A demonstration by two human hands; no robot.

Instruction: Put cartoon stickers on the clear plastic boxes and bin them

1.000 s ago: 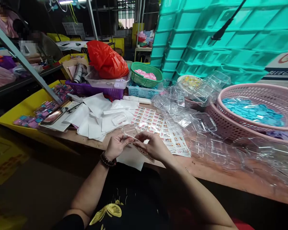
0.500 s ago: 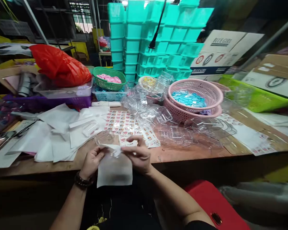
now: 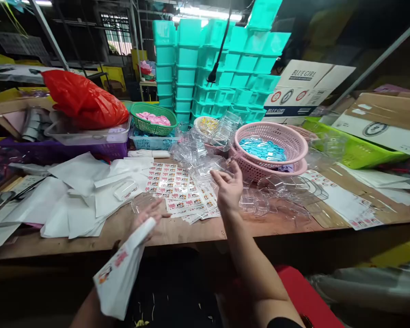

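Note:
My left hand [image 3: 147, 219], smeared by motion, holds a white sticker sheet [image 3: 118, 278] with a few printed stickers left on it. The sheet hangs bent over my forearm. The fingers of that hand stretch out beside a clear plastic lid [image 3: 141, 203] at the front of the table. My right hand [image 3: 229, 189] is over the pile of clear plastic boxes [image 3: 207, 167], fingers apart. I cannot make out anything in it. Between the hands lie printed sticker sheets [image 3: 172, 180].
White backing papers [image 3: 71, 205] lie at left. Pink baskets [image 3: 269, 141] with blue pieces stand behind the plastic boxes. A green basket [image 3: 153, 119] holds pink pieces. Stacked turquoise bins [image 3: 212, 73] rise at the back. A red stool [image 3: 300, 296] is at lower right.
The sheet was held up between both hands; now only my left hand has it, lower and to the left. My right hand has moved up and right to the clear boxes.

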